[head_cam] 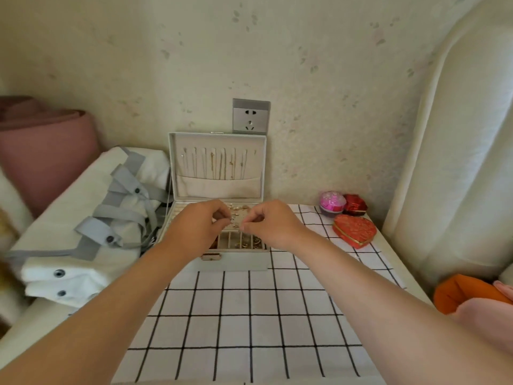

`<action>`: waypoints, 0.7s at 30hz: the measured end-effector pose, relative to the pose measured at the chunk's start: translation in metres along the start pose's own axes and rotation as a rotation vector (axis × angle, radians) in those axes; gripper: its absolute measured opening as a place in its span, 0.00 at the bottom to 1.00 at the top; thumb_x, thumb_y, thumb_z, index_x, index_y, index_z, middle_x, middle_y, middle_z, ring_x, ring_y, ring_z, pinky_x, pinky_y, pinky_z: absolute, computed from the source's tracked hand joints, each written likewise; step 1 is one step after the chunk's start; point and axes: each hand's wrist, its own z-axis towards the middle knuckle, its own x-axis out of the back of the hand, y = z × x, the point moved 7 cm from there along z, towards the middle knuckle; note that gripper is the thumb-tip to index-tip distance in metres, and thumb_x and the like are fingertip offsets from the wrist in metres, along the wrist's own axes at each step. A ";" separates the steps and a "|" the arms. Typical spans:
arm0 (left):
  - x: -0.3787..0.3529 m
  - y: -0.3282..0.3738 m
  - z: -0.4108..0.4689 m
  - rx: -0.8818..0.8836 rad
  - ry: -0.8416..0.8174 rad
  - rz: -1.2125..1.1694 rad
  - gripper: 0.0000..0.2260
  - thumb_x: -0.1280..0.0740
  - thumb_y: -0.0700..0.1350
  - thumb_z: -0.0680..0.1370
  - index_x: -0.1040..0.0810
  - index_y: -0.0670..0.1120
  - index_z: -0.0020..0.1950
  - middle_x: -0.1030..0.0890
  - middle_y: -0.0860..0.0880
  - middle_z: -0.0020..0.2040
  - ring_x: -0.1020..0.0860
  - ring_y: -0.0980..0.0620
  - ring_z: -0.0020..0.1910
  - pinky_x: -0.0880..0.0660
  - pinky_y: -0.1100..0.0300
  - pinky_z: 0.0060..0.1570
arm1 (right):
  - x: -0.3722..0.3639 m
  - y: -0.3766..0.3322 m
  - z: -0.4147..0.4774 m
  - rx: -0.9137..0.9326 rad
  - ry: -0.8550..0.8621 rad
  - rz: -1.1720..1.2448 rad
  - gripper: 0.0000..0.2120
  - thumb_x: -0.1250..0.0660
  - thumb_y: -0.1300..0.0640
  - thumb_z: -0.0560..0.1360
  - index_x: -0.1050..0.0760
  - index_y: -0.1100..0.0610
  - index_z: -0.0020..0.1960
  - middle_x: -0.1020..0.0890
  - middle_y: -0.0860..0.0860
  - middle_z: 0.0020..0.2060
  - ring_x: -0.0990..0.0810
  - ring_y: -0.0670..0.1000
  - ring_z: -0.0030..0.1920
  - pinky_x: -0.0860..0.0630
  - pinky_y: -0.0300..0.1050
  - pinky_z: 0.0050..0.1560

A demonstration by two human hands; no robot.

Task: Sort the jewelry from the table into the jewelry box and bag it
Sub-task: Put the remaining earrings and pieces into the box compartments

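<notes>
While we hover over jewelry box [236, 262]: left hand [200, 226], right hand [273, 225] pinch a small piece [235, 220]
Compartments [245, 241]: jewelry inside
Bagging: we judge undone

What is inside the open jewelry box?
In the lid, thin chains hang above a pocket; the front compartments hold gold-coloured jewelry. The left hand and right hand, pinching a small piece, hide the middle.

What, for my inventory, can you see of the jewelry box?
The pale grey rectangular jewelry box stands open on the checked tablecloth. Its upright lid has cream lining hung with thin chains above a pocket. The divided tray holds jewelry; a metal clasp sits in front. The left hand and right hand pinch a small item above it.
</notes>
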 end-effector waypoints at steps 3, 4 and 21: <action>0.008 -0.017 0.001 0.035 -0.029 -0.024 0.07 0.29 0.46 0.77 0.21 0.59 0.45 0.19 0.60 0.43 0.25 0.66 0.36 0.27 0.62 0.43 | -0.019 -0.009 0.007 0.021 -0.015 -0.147 0.04 0.26 0.48 0.72 0.17 0.47 0.41 0.17 0.41 0.37 0.19 0.43 0.41 0.19 0.49 0.49; 0.010 -0.021 0.002 0.040 -0.031 -0.035 0.08 0.29 0.46 0.76 0.21 0.60 0.44 0.19 0.61 0.43 0.26 0.67 0.35 0.28 0.64 0.41 | -0.024 -0.012 0.009 0.038 -0.019 -0.201 0.04 0.27 0.48 0.72 0.17 0.47 0.42 0.17 0.41 0.38 0.19 0.43 0.42 0.19 0.50 0.49; 0.012 -0.022 0.002 0.057 -0.038 -0.073 0.03 0.29 0.48 0.76 0.19 0.57 0.46 0.19 0.59 0.42 0.24 0.62 0.39 0.25 0.59 0.45 | -0.034 -0.025 0.017 -0.007 -0.134 0.088 0.05 0.27 0.58 0.75 0.15 0.49 0.48 0.20 0.36 0.28 0.24 0.33 0.29 0.28 0.31 0.35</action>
